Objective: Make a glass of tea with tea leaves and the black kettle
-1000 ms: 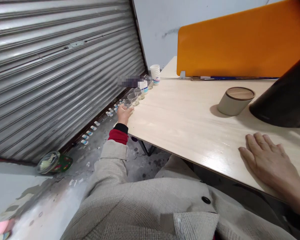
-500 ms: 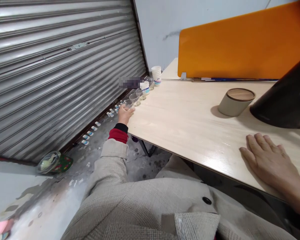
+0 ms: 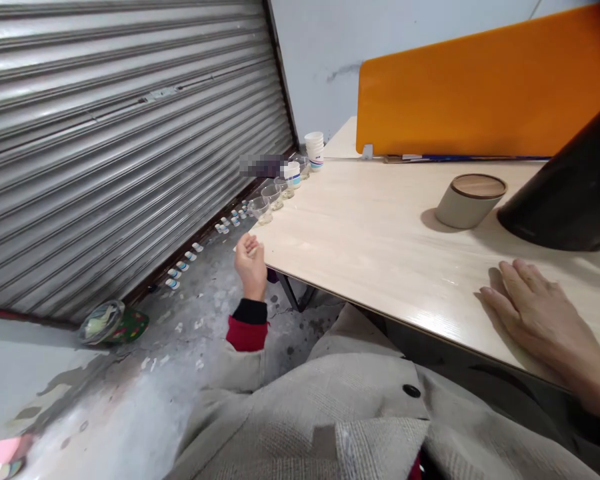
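My left hand (image 3: 251, 265) is over the near left corner of the pale wooden table (image 3: 360, 233). Its fingers are loosely curled, with a gap before the thumb and nothing visible in it. Just beyond stands a clear plastic cup (image 3: 261, 211), apart from the fingers, with a little yellowish stuff at its bottom. More such clear cups line the table's left edge behind it. My right hand (image 3: 540, 307) rests on the tabletop at the right, fingers stretched out and holding nothing. Nearest to it is a grey canister (image 3: 465, 208) with a wooden lid.
White paper cups (image 3: 292, 175) and a taller stack of them (image 3: 315, 152) stand along the left edge. A large dark object (image 3: 570, 193) rises at the right, before an orange divider (image 3: 480, 87). Small bottles (image 3: 183, 265) lie along the shutter (image 3: 130, 160), near a bin (image 3: 103, 323).
My left hand has let go of the nearest clear cup and drawn back toward me, its fingers curling. My right hand stays on the table, its fingers slightly shifted.
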Demonstrator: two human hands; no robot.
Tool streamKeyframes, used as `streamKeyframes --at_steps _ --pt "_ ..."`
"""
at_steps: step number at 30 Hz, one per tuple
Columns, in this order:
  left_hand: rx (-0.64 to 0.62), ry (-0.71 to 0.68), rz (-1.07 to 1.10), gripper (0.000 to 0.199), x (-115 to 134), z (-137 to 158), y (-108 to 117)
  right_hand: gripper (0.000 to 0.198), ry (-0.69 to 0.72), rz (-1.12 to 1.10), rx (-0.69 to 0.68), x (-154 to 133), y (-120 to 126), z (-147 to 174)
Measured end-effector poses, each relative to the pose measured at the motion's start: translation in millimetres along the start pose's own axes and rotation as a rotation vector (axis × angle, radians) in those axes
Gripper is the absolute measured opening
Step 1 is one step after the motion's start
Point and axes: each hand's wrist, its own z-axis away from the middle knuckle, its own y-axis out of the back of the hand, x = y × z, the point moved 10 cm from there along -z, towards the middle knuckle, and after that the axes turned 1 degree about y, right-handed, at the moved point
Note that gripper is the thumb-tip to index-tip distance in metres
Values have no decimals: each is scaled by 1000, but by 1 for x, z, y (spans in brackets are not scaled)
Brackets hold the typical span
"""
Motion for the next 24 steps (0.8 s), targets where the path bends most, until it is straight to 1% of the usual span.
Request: streamKeyframes --at_steps 2,5,7,9,11,13,15,17,19,21,22,24 --pt "-145 -192 -58 43 27 50 -21 67 -6 -61 9 -2 7 5" --pt "-365 -456 -136 35 70 125 -67 63 -38 -116 59 -17 37 25" --pt "-557 -583 -108 34 94 168 -104 56 -20 -142 103 -34 65 43" --pt "-738 -687 -69 33 113 204 -141 45 1 -118 171 -47 100 61" --pt "-871 -774 -54 33 127 232 -175 33 1 -28 280 -48 141 80" --pt "-944 -831 -67 33 134 251 -203 26 -66 128 416 -33 185 102" --pt "-982 -858 -94 33 136 261 -223 26 -197 309 531 -6 226 125" --pt "-1004 -867 -117 34 135 266 -233 30 -346 461 613 26 261 145" --pt "-1013 -871 -125 35 132 266 -236 36 -482 550 686 54 287 160" --pt "-1010 -873 -123 35 129 265 -234 38 -566 554 740 75 304 167" --pt "-1008 -875 -124 36 128 264 -233 36 -573 517 738 81 306 166" --pt "-1009 -882 -130 36 127 264 -232 32 -511 400 658 87 297 151"
